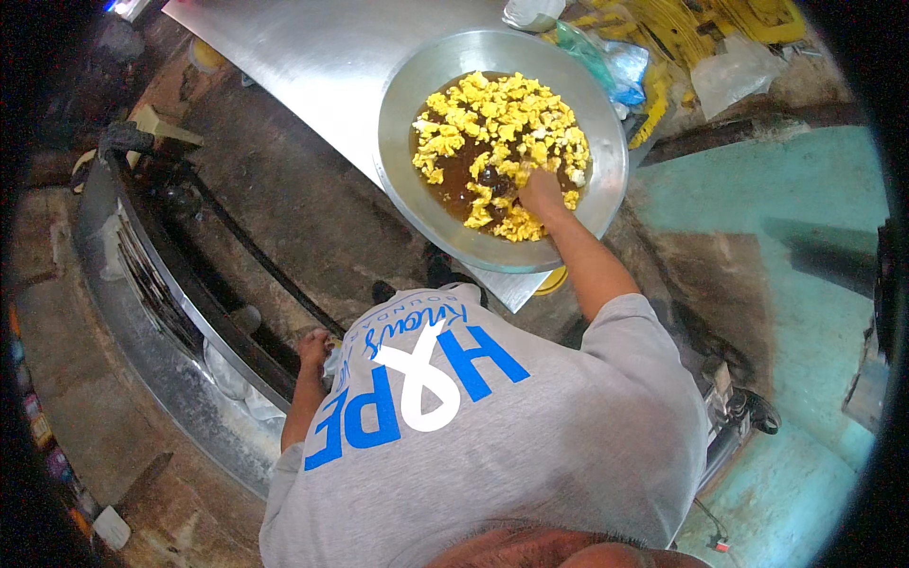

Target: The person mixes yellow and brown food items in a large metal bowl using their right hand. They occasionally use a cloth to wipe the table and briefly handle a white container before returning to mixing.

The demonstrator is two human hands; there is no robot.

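Observation:
A wide metal basin (pixel 400 123) holds dark brown liquid (pixel 461 172) with many small, lumpy yellow pieces (pixel 511 104) floating in it. My right hand (pixel 542 192) reaches down into the basin at its right side, among the pieces. Its fingertips are hidden by the pieces and the liquid, so I cannot see whether they grip any. Low at my left side, my left hand (pixel 312 347) has its fingers curled, beside something whitish (pixel 331 364) partly covered by my shirt. What it holds, if anything, does not show.
The basin stands on a shiny metal table (pixel 294 71). Plastic bags (pixel 620 71) and yellow material (pixel 663 33) lie beyond it. To the left is a long curved-looking metal-edged unit (pixel 189 308) with a dark bar. A turquoise surface (pixel 805 331) is at the right.

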